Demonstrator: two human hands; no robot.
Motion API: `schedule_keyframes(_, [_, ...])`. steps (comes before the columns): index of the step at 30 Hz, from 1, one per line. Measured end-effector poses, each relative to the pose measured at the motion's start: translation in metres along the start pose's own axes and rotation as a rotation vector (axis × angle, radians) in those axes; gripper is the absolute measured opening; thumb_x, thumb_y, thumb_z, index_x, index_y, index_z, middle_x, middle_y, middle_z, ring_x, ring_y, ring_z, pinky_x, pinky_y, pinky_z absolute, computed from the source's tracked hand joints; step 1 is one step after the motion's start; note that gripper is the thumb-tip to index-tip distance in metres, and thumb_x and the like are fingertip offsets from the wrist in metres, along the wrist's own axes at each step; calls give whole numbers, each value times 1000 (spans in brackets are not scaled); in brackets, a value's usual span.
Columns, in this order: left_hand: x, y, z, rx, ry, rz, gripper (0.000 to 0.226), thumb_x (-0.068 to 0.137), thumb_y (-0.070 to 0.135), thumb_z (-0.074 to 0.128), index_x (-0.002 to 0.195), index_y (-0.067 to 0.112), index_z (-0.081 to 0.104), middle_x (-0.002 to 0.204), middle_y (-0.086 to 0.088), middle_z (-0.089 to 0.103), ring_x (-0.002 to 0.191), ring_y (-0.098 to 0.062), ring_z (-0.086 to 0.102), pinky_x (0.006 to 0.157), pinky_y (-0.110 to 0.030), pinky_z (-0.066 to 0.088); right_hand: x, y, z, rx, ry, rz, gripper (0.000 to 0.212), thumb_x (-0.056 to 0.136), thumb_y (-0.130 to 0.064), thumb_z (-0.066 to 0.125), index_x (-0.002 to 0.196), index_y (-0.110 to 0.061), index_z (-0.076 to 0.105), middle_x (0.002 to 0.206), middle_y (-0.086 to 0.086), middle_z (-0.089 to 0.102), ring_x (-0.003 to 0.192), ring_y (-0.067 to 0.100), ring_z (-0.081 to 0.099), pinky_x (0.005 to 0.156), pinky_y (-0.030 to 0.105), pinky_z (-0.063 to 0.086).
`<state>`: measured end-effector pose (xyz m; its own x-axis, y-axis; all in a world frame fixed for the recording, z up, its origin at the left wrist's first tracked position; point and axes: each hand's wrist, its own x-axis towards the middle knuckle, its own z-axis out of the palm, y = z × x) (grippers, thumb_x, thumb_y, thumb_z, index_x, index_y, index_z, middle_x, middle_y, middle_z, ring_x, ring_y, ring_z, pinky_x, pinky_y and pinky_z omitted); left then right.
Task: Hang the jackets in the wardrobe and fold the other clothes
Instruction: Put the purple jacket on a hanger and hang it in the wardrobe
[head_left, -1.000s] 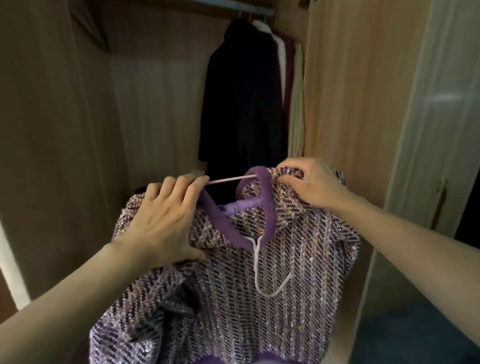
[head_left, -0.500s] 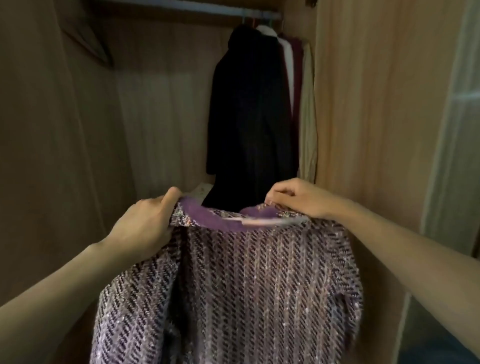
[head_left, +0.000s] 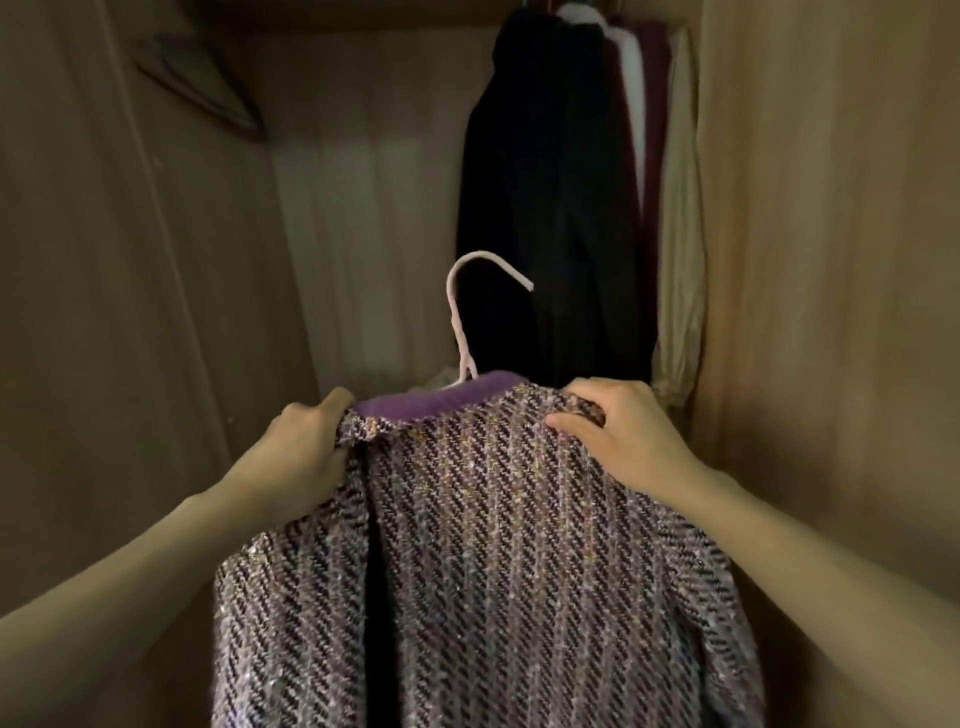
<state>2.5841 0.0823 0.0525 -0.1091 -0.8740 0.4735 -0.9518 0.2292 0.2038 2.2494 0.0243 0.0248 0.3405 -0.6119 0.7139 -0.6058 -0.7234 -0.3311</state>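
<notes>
The person is holding a tweed jacket (head_left: 493, 545) up in front of the open wardrobe (head_left: 130, 312), its back facing the camera and its length hanging straight down out of the bottom of the view. The left hand (head_left: 301, 452) is gripping the jacket's left shoulder with the fingers curled round the cloth. The right hand (head_left: 618, 436) is pinching the right shoulder, the thumb lying on the near face and the fingers going over the top edge. The shoulder line is running left to right between the two hands. From the purple collar in the middle, the pale hook of the hanger (head_left: 467, 312) is rising upright, touched by neither hand, with its open end pointing right. The coming move probably turns on that hook, which is standing above and between the hands while the rail is lying higher, out of view past the top edge. Both hands would have to lift together and tip the hook over it. A dark coat (head_left: 545, 208) is hanging just behind the hook, with lighter garments (head_left: 675, 208) crowded against the right wall, so the free stretch appears to be lying to the left, on the left hand's side.
</notes>
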Motion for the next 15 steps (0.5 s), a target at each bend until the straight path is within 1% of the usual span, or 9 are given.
schedule_keyframes(3, [7, -5, -9, -28, 41, 42, 19, 86, 3, 57, 97, 18, 51, 75, -5, 62, 70, -25, 61, 68, -41, 51, 19, -4, 3, 50, 94, 0, 17, 88, -36, 71, 95, -21, 72, 86, -11, 69, 81, 4, 64, 77, 36, 53])
schedule_keyframes(5, [13, -9, -14, -16, 108, 115, 16, 86, 5, 65, 90, 17, 55, 77, -2, 62, 73, -23, 60, 65, -37, 45, 32, -7, 1, 51, 164, -8, 15, 86, -33, 74, 94, -20, 73, 86, -10, 70, 81, 5, 65, 77, 35, 53])
schedule_keyframes(6, [17, -11, -17, 2, 155, 157, 16, 86, 8, 69, 89, 18, 57, 80, 0, 61, 76, -24, 59, 67, -36, 42, 38, -8, 1, 49, 191, -17, 14, 85, -33, 75, 93, -21, 73, 86, -10, 70, 81, 5, 65, 77, 36, 54])
schedule_keyframes(8, [22, -14, -22, 16, 268, 203, 18, 84, 20, 76, 95, 19, 62, 87, 2, 58, 81, -21, 58, 72, -35, 43, 49, -12, -1, 62, 213, -15, 14, 85, -32, 76, 94, -21, 74, 85, -12, 71, 80, 3, 66, 76, 36, 55])
schedule_keyframes(10, [22, -15, -28, -48, 345, 216, 26, 80, 30, 79, 97, 20, 62, 87, 5, 61, 79, -14, 59, 71, -27, 46, 58, -15, -3, 79, 217, -2, 14, 85, -32, 76, 95, -22, 74, 85, -14, 71, 78, 3, 67, 74, 36, 56])
schedule_keyframes(11, [20, -15, -31, -102, 363, 222, 29, 78, 33, 80, 97, 21, 61, 85, 8, 63, 76, -9, 60, 68, -21, 46, 61, -15, -4, 85, 220, 5, 13, 85, -31, 76, 94, -22, 75, 84, -14, 72, 76, 4, 67, 71, 38, 56])
schedule_keyframes(12, [17, -14, -35, -144, 368, 228, 31, 77, 35, 80, 97, 22, 61, 83, 11, 64, 74, -4, 60, 67, -20, 47, 64, -15, -4, 90, 227, 13, 13, 84, -31, 76, 94, -22, 75, 83, -14, 72, 73, 7, 68, 69, 39, 56])
schedule_keyframes(14, [14, -15, -40, -174, 361, 244, 27, 79, 37, 76, 98, 23, 62, 81, 13, 65, 73, -3, 62, 66, -22, 48, 68, -16, -5, 88, 235, 33, 12, 84, -31, 76, 93, -22, 76, 81, -13, 72, 69, 11, 69, 67, 40, 56])
schedule_keyframes(15, [15, -17, -43, -179, 350, 247, 23, 83, 37, 73, 97, 23, 63, 80, 13, 66, 73, -4, 62, 64, -22, 48, 69, -16, -6, 89, 232, 46, 13, 85, -31, 76, 93, -21, 76, 81, -13, 73, 69, 9, 68, 67, 38, 56])
